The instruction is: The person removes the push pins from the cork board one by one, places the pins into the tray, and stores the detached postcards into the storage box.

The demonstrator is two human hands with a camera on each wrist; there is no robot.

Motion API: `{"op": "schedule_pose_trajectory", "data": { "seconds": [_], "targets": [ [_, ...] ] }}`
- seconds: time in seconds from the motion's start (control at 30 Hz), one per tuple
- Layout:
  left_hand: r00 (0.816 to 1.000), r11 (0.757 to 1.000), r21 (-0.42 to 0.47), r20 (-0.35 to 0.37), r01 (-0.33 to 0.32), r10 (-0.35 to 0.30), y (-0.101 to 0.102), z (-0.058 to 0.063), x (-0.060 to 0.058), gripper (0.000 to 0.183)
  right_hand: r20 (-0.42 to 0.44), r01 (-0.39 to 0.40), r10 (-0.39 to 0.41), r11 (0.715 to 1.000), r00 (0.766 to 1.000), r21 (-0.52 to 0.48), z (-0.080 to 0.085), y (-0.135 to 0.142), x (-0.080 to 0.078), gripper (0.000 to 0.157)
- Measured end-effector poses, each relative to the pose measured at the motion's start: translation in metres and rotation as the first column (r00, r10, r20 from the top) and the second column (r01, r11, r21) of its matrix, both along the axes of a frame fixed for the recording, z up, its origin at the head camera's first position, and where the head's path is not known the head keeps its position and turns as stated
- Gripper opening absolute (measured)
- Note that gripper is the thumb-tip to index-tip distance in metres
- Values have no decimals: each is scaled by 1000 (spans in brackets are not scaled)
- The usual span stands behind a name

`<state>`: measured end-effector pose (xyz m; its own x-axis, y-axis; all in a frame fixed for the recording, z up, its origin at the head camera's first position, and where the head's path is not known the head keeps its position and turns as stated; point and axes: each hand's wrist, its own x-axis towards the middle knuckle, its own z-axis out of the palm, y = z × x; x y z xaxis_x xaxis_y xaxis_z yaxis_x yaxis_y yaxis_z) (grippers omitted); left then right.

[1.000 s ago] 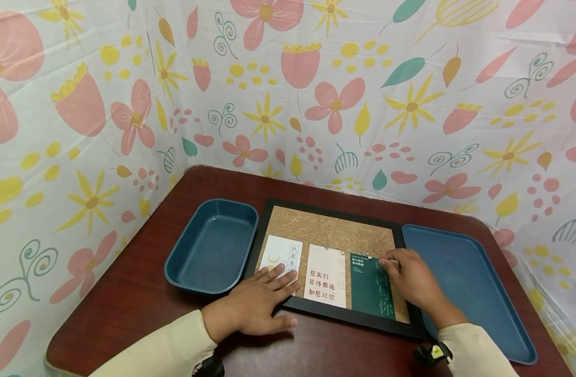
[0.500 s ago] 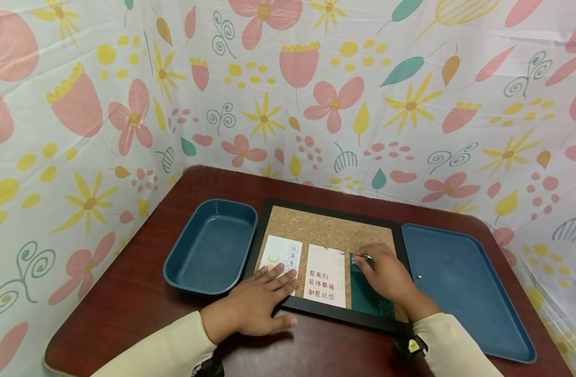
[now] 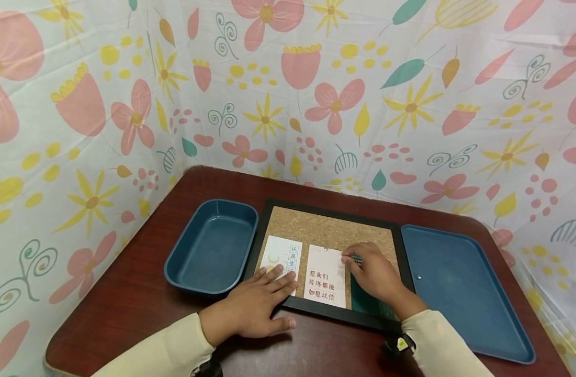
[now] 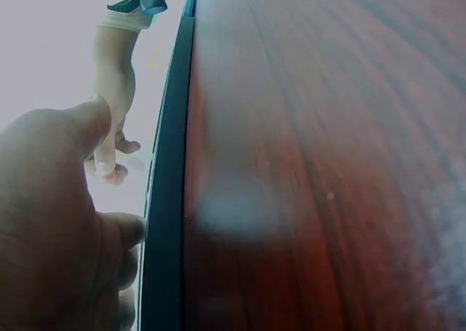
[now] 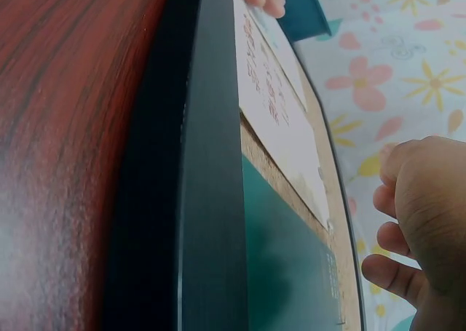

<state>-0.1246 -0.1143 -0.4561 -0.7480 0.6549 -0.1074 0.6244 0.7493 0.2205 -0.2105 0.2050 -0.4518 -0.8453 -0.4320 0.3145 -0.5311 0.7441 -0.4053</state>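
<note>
The left forearm (image 3: pixel 158 345) reaches in from the near left; the left hand (image 3: pixel 257 305) lies palm down, fingers spread toward the far right, thumb held apart. The right forearm (image 3: pixel 440 343) slants in from the near right; the right hand (image 3: pixel 374 272) has bent fingers, any pinch hidden.

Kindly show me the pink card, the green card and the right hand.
Pink card (image 3: pixel 324 276): head view, middle of its printed face.
Green card (image 5: pixel 290 271): right wrist view, middle of its visible face.
Right hand (image 3: pixel 375 272): head view, back of the hand.
</note>
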Motion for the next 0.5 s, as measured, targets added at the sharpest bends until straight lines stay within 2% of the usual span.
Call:
{"op": "schedule_pose_trajectory", "data": {
  "seconds": [0.33, 0.5],
  "targets": [
    [1000, 1000, 13, 25, -1, 1, -2, -3, 1, 82, 31, -4, 4, 1000, 1000, 1, 1, -14, 0, 13],
    [999, 1000, 15, 30, -11, 10, -1, -3, 2, 82, -14, -36, 36, 999, 999, 4, -2, -24, -2, 11]
  ]
}}
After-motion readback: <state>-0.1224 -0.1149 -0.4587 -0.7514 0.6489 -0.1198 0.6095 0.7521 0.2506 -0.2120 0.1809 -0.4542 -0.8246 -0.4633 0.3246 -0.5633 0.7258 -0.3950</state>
